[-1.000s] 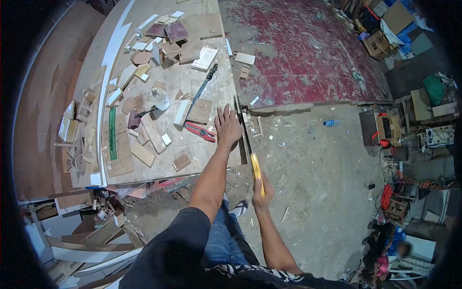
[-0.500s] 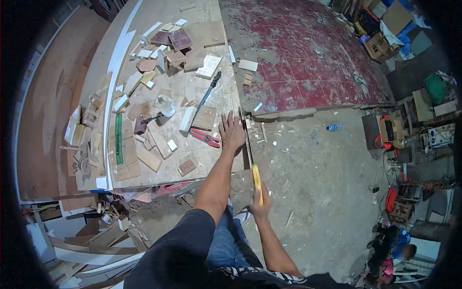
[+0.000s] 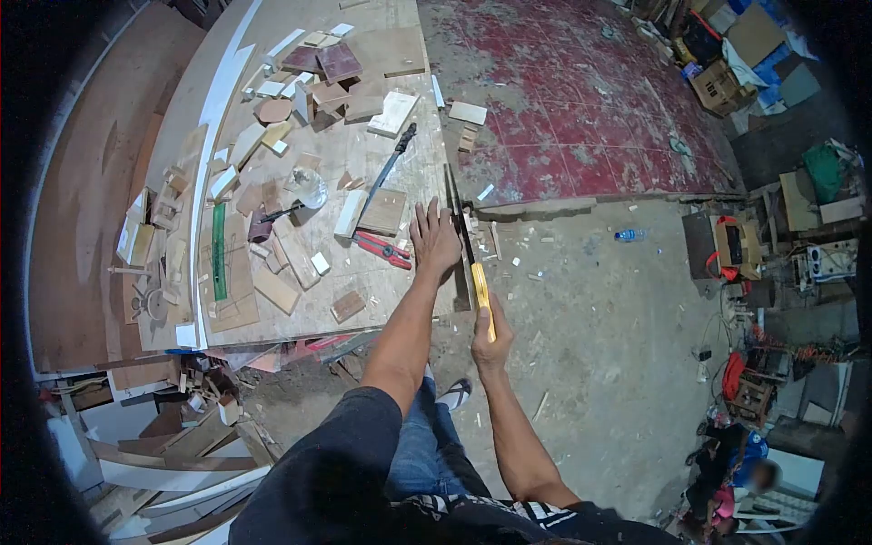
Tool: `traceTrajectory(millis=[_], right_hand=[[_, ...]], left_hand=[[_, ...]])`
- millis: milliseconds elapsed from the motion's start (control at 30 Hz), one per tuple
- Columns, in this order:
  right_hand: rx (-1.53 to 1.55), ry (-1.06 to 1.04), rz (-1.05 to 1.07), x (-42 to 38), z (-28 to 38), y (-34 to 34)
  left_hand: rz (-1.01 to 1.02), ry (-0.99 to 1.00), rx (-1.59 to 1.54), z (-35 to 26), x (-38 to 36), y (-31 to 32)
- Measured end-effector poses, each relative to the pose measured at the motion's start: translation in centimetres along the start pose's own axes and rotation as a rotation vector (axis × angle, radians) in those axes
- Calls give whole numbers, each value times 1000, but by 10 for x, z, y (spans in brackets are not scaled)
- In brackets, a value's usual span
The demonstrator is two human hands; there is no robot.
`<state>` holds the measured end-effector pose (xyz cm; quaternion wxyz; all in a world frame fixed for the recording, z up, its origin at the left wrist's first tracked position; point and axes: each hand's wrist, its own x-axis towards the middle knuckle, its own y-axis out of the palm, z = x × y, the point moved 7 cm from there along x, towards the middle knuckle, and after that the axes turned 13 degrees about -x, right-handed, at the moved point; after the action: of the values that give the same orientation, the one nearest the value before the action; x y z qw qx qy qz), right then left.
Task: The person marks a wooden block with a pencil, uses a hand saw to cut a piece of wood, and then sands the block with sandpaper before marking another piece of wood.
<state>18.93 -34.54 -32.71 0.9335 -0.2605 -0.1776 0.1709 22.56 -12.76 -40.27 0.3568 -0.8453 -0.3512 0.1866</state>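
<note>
We list one yellow-handled saw (image 3: 480,285), located at the right edge of the counter (image 3: 386,289), its narrow blade pointing away from the body. Right hand (image 3: 491,341): closed round the saw's handle. Left hand (image 3: 437,243): palm down near that edge, fingers extended, just beside the blade; what lies beneath the palm we cannot tell. Near the left hand: one red tool (image 3: 381,249), one wooden block (image 3: 384,211). Farther left we record one green strip (image 3: 219,250), lying lengthwise.
</note>
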Motion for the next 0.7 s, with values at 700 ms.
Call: traceTrajectory(millis=[700], right_hand=[[58,114,104,-28,-9,-4]], left_hand=[[13,-31,4,0,3,-2]])
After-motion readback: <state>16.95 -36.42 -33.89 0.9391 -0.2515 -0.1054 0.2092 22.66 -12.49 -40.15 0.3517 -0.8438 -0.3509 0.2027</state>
